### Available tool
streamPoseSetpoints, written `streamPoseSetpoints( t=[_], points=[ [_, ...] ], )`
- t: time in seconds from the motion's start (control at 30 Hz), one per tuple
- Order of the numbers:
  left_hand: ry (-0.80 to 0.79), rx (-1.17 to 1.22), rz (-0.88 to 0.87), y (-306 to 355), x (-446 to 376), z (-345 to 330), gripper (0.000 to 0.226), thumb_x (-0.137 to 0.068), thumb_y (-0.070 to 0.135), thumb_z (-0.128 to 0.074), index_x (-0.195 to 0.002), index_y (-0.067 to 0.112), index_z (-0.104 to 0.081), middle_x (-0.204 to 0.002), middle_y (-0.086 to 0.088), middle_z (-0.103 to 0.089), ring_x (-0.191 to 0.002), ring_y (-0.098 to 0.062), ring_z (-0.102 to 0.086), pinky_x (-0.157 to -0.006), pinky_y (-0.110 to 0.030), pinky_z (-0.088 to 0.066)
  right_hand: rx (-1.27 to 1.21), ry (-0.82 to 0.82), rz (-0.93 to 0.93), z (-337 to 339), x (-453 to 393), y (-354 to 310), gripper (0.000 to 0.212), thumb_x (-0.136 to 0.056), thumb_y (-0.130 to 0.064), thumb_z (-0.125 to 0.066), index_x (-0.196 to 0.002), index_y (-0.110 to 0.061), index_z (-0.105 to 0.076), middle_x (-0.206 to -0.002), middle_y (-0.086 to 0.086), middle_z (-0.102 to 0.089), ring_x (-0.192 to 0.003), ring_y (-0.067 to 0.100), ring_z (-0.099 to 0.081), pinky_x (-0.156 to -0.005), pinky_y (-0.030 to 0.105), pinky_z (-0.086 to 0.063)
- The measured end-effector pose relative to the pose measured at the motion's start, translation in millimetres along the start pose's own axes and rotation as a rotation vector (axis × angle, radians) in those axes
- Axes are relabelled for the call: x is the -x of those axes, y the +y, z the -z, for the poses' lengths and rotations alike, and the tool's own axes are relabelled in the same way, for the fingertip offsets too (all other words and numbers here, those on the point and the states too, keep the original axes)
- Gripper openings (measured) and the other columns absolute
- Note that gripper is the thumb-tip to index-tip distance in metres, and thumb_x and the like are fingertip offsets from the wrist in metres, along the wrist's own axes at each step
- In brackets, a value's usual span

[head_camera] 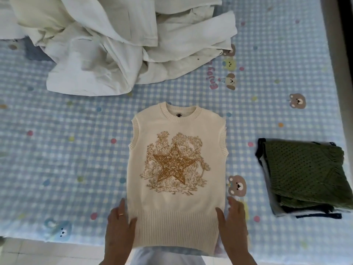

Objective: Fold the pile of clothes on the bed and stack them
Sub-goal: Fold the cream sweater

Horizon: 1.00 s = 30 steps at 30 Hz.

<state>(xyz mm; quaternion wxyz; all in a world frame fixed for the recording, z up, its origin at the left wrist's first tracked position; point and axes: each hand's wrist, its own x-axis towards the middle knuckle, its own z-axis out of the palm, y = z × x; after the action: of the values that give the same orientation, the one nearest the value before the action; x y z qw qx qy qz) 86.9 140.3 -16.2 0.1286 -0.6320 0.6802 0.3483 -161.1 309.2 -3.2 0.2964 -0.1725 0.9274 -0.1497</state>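
Observation:
A cream knit vest (177,196) with a gold star print lies flat, front up, in the middle of the bed, neck away from me. My left hand (119,224) grips its ribbed hem at the left edge, thumb on top. At the right edge of the hem, my right hand (234,220) grips the same way. A heap of white unfolded clothes (118,46) sits at the far side of the bed. To the right lies a stack of folded clothes (305,178) topped by a green knit.
The bed (66,150) has a blue checked sheet with bear prints. Its near edge runs along the bottom, with pale floor tiles (47,253) below. A dark bed edge (343,54) borders the right side.

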Motion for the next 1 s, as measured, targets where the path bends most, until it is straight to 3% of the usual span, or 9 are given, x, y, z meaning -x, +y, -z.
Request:
streamPoseSetpoints(
  t=[0.1,0.17,0.27,0.33,0.43,0.57,0.67,0.83,1.0],
  points=[
    [0.191,-0.238,-0.404,44.7,-35.9,18.2,0.064,-0.061,-0.002,-0.084,-0.12,-0.003,-0.06,-0.112,-0.026,-0.062,-0.1,-0.044,-0.061,-0.077,-0.052,-0.054,0.164,0.024,0.432,2.6,-42.5,-45.1,0.047,-0.092,-0.019,-0.058,-0.137,-0.012,-0.046,-0.136,0.009,-0.047,-0.123,0.025,-0.047,-0.093,0.039,-0.049],
    [0.271,-0.314,-0.562,77.5,-74.1,33.0,0.06,-0.054,-0.001,-0.088,-0.11,-0.005,-0.066,-0.107,-0.026,-0.065,-0.095,-0.042,-0.065,-0.073,-0.05,-0.056,0.205,0.01,0.498,2.1,-83.9,-71.7,0.048,-0.096,-0.021,-0.05,-0.142,-0.014,-0.039,-0.146,0.009,-0.038,-0.132,0.025,-0.041,-0.102,0.039,-0.043],
    [0.323,-0.336,-0.613,121.5,-146.0,53.9,0.052,-0.071,0.002,-0.078,-0.119,-0.007,-0.059,-0.121,-0.03,-0.057,-0.112,-0.043,-0.057,-0.09,-0.051,-0.05,0.294,0.08,0.493,7.1,-159.2,-104.0,0.048,-0.1,-0.02,-0.04,-0.146,-0.009,-0.03,-0.153,0.012,-0.027,-0.141,0.026,-0.027,-0.113,0.036,-0.028],
    [0.302,-0.36,-0.574,147.5,-196.6,63.3,0.05,-0.091,0.012,-0.057,-0.137,-0.002,-0.041,-0.142,-0.025,-0.039,-0.134,-0.037,-0.037,-0.11,-0.045,-0.033,0.375,0.108,0.465,10.6,-206.9,-120.2,0.048,-0.101,-0.017,-0.034,-0.148,-0.009,-0.023,-0.156,0.013,-0.021,-0.144,0.025,-0.018,-0.115,0.035,-0.021],
    [0.283,-0.392,-0.552,177.7,-261.6,64.0,0.056,-0.098,0.026,-0.044,-0.147,0.008,-0.023,-0.152,-0.015,-0.026,-0.141,-0.029,-0.022,-0.115,-0.037,-0.02,0.422,0.107,0.429,9.8,-256.1,-134.2,0.05,-0.1,-0.014,-0.035,-0.148,-0.01,-0.021,-0.156,0.012,-0.021,-0.145,0.025,-0.015,-0.117,0.038,-0.018],
    [0.134,-0.44,-0.552,196.6,-308.5,57.8,0.045,-0.094,0.028,-0.047,-0.136,0.014,-0.041,-0.13,-0.007,-0.05,-0.119,-0.024,-0.046,-0.099,-0.035,-0.035,0.499,0.069,0.401,4.9,-289.3,-136.5,0.036,-0.095,-0.016,-0.044,-0.13,-0.009,-0.043,-0.127,0.01,-0.051,-0.116,0.027,-0.048,-0.096,0.035,-0.036],
    [0.134,-0.267,-0.549,208.6,-332.4,66.4,0.023,-0.093,0.02,-0.048,-0.113,0.012,-0.057,-0.115,-0.009,-0.056,-0.107,-0.027,-0.052,-0.089,-0.036,-0.039,0.421,0.067,0.362,18.4,-312.0,-145.4,0.018,-0.096,-0.017,-0.046,-0.108,-0.006,-0.052,-0.111,0.012,-0.048,-0.091,0.032,-0.055,-0.073,0.036,-0.042],
    [0.26,-0.158,-0.658,255.1,-359.9,110.0,0.02,-0.096,0.023,-0.046,-0.108,0.009,-0.054,-0.108,-0.013,-0.054,-0.096,-0.034,-0.057,-0.08,-0.041,-0.044,0.327,0.238,0.449,62.1,-352.0,-180.4,0.017,-0.096,-0.015,-0.047,-0.103,-0.001,-0.054,-0.11,0.019,-0.048,-0.081,0.039,-0.058,-0.07,0.042,-0.047],
    [0.221,-0.238,-0.942,239.4,-309.9,131.6,0.016,-0.095,0.025,-0.05,-0.097,0.011,-0.056,-0.076,-0.01,-0.064,-0.071,-0.03,-0.063,-0.063,-0.034,-0.048,0.189,0.152,0.635,80.1,-308.5,-192.2,0.014,-0.093,-0.016,-0.056,-0.101,-0.006,-0.063,-0.096,0.008,-0.065,-0.086,0.028,-0.061,-0.074,0.031,-0.044]
  ],
)
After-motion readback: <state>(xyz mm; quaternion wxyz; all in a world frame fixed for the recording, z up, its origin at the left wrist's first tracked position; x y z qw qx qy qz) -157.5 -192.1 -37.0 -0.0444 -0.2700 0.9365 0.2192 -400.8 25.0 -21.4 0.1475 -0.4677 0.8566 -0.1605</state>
